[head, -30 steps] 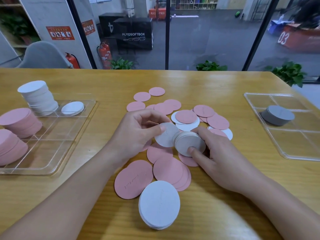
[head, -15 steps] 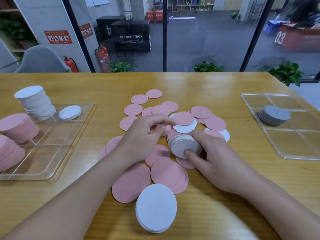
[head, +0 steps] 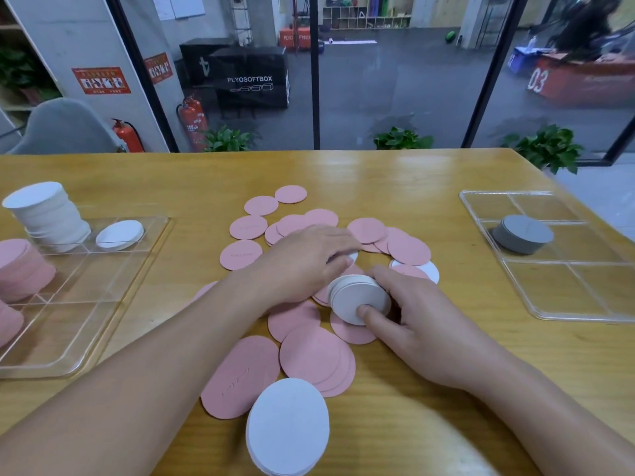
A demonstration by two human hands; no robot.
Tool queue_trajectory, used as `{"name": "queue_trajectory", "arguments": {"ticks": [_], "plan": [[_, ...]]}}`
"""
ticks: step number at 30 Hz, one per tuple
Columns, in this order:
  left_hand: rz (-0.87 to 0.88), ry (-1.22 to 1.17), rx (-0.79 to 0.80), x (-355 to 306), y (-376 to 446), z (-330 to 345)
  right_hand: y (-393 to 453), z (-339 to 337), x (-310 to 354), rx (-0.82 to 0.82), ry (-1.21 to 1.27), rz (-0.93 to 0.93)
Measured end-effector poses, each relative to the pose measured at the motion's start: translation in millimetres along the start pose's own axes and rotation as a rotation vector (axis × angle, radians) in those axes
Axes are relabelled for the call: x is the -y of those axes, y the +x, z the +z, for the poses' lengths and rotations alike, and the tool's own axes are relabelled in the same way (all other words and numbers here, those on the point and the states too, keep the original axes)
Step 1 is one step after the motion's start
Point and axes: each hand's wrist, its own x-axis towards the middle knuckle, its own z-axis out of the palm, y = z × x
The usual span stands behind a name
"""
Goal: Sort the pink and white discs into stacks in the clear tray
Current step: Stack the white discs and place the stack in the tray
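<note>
Loose pink discs [head: 311, 352] and a few white ones lie scattered in the middle of the wooden table. My right hand [head: 422, 324] grips a small tilted stack of white discs [head: 357, 298], thumb on its face. My left hand [head: 305, 262] reaches over the pile, its fingertips resting on a partly covered white disc [head: 351, 256]. Another white stack [head: 288, 427] stands at the near edge. The clear tray [head: 86, 338] on the left holds a tall white stack [head: 44, 218], a single white disc [head: 119, 235] and pink stacks [head: 24, 269].
A second clear tray [head: 567, 290] on the right holds a grey disc stack [head: 524, 233]. Bare wood lies between the pile and both trays. A glass wall with plants stands behind the table's far edge.
My left hand added the white disc it held to the stack in my right hand, then moved up and right onto the pile. The right hand has stayed in place.
</note>
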Motion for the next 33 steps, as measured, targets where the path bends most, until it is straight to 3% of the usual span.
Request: {"name": "queue_trajectory", "arguments": {"ticks": [12, 18, 25, 31, 33], "plan": [[-0.176, -0.172, -0.081, -0.4, -34.6, -21.5, -33.6, -14.0, -1.6, -0.14, 0.064, 0.044], [-0.196, -0.157, -0.15, -4.4, -84.4, -16.5, -41.7, -11.0, -5.5, -0.106, 0.014, 0.087], [-0.338, -0.518, -0.262, 0.0, -94.0, -18.7, -41.7, -7.1, -1.7, -0.109, -0.021, 0.077], [-0.331, -0.207, -0.102, 17.9, -103.6, -20.3, -40.8, -5.2, 0.0, -0.108, -0.04, 0.077], [-0.358, -0.187, -0.115, 16.5, -103.6, -20.2, -41.2, -5.2, 0.3, -0.105, -0.047, 0.087]]}}
